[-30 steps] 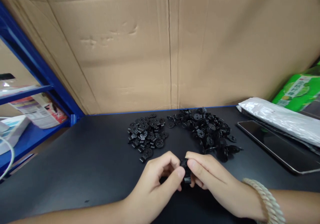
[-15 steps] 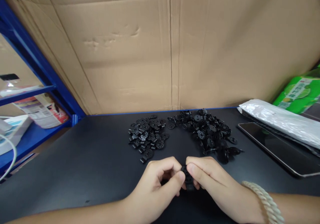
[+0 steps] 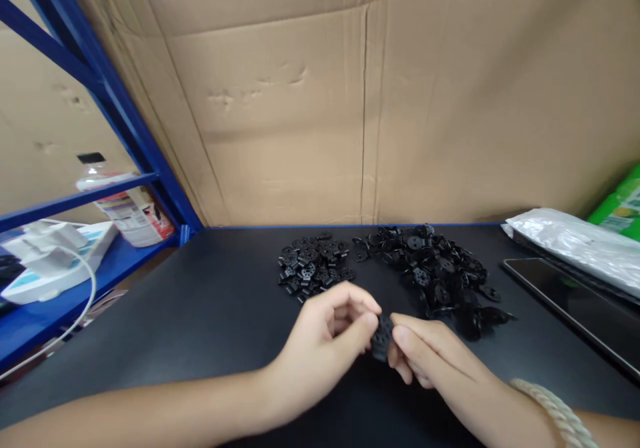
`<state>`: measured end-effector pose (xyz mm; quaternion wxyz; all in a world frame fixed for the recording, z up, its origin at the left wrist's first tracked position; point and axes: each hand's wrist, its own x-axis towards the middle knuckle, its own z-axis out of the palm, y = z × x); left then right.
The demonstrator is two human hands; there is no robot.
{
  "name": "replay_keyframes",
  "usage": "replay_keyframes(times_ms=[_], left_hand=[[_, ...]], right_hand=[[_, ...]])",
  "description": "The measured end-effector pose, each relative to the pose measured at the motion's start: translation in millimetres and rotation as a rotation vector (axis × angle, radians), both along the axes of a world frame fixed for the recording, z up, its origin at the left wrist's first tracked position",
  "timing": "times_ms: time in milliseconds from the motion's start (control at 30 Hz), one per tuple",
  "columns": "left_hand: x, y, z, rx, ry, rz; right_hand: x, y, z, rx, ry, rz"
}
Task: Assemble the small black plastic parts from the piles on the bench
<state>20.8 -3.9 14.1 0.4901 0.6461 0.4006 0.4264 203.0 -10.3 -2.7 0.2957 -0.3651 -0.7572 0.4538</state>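
Near the black desk's (image 3: 200, 315) front edge, the left hand (image 3: 325, 341) and right hand (image 3: 435, 361) together pinched one small black perforated plastic disc (image 3: 383, 336) between fingertips.

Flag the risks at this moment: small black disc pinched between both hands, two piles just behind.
1. The black disc is held only by the fingertips of left hand and right hand; it could slip onto the black table and be hard to spot.
2. The left pile and right pile nearly touch, so parts might mix.
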Motion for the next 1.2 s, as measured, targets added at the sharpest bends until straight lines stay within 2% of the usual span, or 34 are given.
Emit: replay_keyframes(times_ms=[67, 133, 267, 467, 633, 733, 800, 867, 933, 1067, 1200], left_hand=[[-11, 19, 11.7, 0.209, 0.142, 0.091], [-27, 42, 20.7, 0.451, 0.438, 0.212], [-55, 79, 21.8, 0.553, 0.595, 0.318], [-65, 95, 7.0, 0.655, 0.737, 0.265], [-45, 72, 9.4, 0.722, 0.783, 0.237], [-15, 49, 10.8, 0.73, 0.812, 0.075], [6, 41, 10.3, 0.623, 0.825, 0.002], [21, 43, 9.3, 0.516, 0.85, 0.015], [28, 53, 8.6, 0.472, 0.872, 0.052], [29, 75, 8.5, 0.467, 0.888, 0.09], [23, 73, 13.0, 0.546, 0.806, 0.147]], right_hand=[[0, 0, 1.7, -0.002, -0.012, -0.007], [0, -1, 2.9, -0.001, -0.034, 0.002], [-1, 1, 3.4, -0.021, -0.039, 0.026], [-1, 3, 3.4, -0.008, -0.059, 0.025], [0, 3, 0.5, -0.005, -0.024, 0.048], [0, 1, 0.6, -0.002, -0.015, 0.039], [1, -1, 2.2, 0.011, -0.014, 0.037], [2, -4, 4.2, 0.029, -0.017, 0.042], [4, -6, 5.9, 0.043, -0.023, 0.05], [5, -6, 6.5, 0.04, -0.013, 0.059], [5, -2, 4.3, 0.018, 0.034, 0.047]])
